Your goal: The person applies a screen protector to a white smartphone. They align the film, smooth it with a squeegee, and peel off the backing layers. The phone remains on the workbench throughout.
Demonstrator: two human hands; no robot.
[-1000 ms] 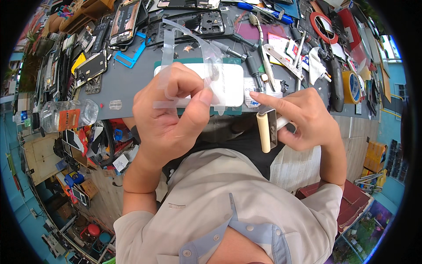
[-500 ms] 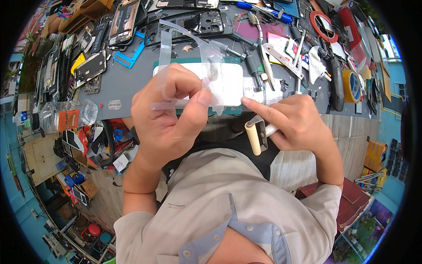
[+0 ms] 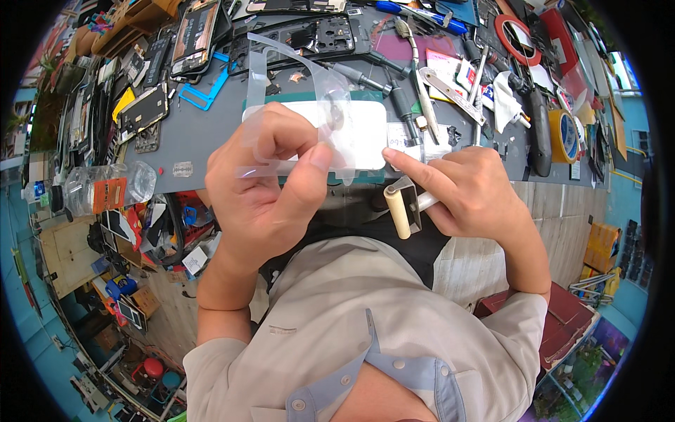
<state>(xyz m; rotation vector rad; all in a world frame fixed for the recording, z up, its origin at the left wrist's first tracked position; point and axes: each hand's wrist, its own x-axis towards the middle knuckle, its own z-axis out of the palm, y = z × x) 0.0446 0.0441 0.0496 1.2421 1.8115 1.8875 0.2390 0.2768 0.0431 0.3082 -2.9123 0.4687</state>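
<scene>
A white phone-shaped panel lies on a green mat at the table's front edge. Above it, my left hand pinches a clear plastic film between thumb and curled fingers; its cut-out strips hang and curl over the panel. My right hand stretches its index finger to the panel's lower right corner and seems to touch it. The other fingers of that hand hold a small roller by its light handle, the cream cylinder hanging below the table edge. The panel's left part is hidden behind my left hand and the film.
Behind the panel lie a dark phone frame, a blue bracket and several grey screwdrivers. Tweezers, a white cloth and a yellow tape roll sit to the right. A clear plastic bottle lies at the left edge.
My left hand has shifted slightly left with the film. The roller in my right hand has tilted and moved up a little. The right index finger stays by the panel's corner.
</scene>
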